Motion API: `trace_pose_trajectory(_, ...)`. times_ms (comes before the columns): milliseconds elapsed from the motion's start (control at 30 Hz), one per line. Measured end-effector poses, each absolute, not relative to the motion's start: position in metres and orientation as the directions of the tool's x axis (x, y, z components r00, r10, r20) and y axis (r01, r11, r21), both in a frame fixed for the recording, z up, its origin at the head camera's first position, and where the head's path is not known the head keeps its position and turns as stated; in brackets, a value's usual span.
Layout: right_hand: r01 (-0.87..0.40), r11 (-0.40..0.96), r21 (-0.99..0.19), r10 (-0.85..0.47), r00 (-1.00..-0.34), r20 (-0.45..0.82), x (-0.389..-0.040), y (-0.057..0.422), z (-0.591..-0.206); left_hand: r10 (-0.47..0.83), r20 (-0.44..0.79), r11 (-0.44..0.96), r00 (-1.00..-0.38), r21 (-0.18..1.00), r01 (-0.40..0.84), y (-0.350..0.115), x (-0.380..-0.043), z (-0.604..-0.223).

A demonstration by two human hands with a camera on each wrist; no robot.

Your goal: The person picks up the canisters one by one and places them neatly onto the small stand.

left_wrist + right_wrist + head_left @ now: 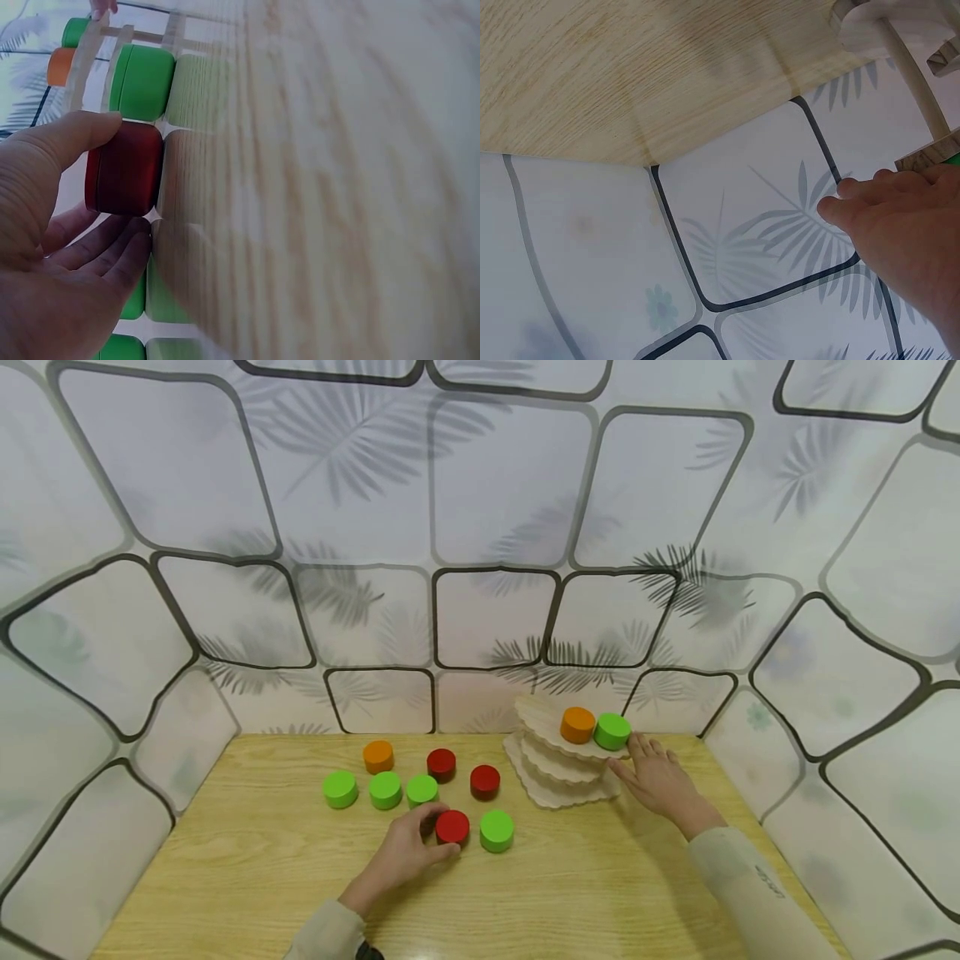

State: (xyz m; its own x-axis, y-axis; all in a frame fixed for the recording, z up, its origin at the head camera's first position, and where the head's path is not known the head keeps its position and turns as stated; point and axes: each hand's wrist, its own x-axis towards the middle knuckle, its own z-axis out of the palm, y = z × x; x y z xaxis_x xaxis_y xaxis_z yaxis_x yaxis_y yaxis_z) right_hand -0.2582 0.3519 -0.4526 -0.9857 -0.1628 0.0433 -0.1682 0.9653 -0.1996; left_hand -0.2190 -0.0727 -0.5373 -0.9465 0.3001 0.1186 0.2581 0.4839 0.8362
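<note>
My left hand (pixel 405 850) is around a red round tin (pixel 452 827) on the table, thumb on one side and fingers on the other. In the left wrist view the thumb touches the red tin (pixel 127 169), whose lid seam shows. A green tin (pixel 497 831) stands just right of it. My right hand (pixel 662 779) rests with extended fingers at the right edge of a tiered wooden stand (pixel 558 768). On the stand's tilted top tier sit an orange tin (pixel 577 725) and a green tin (pixel 612 732), the green one closest to that hand.
Beyond my left hand stand green tins (pixel 341 789) in a loose row, an orange tin (pixel 378 757) and two red tins (pixel 484 782). Patterned white walls (pixel 495 618) close in the wooden table (pixel 247 860) at the back and sides.
</note>
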Motion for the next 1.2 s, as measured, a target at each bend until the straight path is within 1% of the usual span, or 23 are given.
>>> trace_pose_trajectory(333,-0.166,0.965,-0.203,-0.161,-0.986,0.039,-0.258,0.352,-0.452,0.305,0.098,0.464,-0.947,0.853,0.238,-0.072,-0.22,-0.536)
trace_pose_trajectory(567,-0.167,0.965,-0.2,-0.163,-0.986,0.039,-0.258,0.353,-0.451,0.311,0.126,0.476,-0.942,0.837,0.269,-0.072,-0.22,-0.535)
trace_pose_trajectory(933,-0.172,0.966,-0.194,-0.167,-0.985,0.041,-0.259,0.352,-0.451,0.312,0.134,0.386,-0.941,0.887,0.254,-0.066,-0.223,-0.525)
trace_pose_trajectory(1200,-0.166,0.966,-0.2,-0.162,-0.986,0.032,-0.259,0.352,-0.451,0.294,0.169,0.371,-0.941,0.887,0.276,-0.059,-0.228,-0.514)
